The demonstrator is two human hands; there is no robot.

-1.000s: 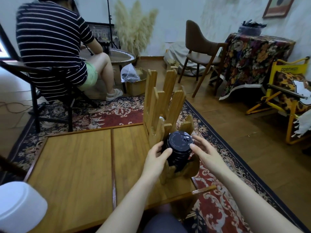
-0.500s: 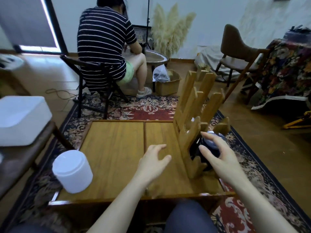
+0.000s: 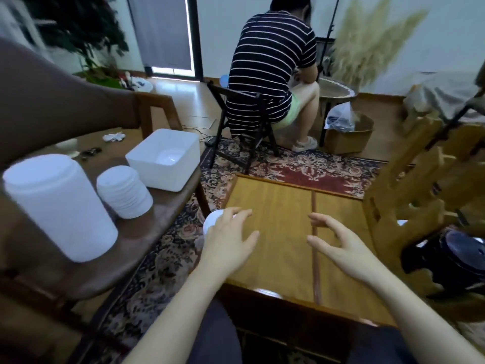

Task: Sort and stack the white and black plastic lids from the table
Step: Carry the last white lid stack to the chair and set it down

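Here, in the head view, the left hand (image 3: 228, 239) hangs over the near left corner of the wooden table (image 3: 278, 222), fingers spread and relaxed, holding nothing. A white lid stack (image 3: 212, 222) sits partly hidden just beyond those fingers; whether they touch it is hard to say through the blur. The right hand (image 3: 338, 244) hovers over the table's middle seam, fingers loosely curved and empty. At the far right a stack of black lids (image 3: 456, 261) rests inside the wooden rack (image 3: 420, 195). On the brown chair (image 3: 147, 227) to the left stand a second white lid stack (image 3: 123, 191), a tall white jar (image 3: 59, 206) and a white tub (image 3: 164, 158).
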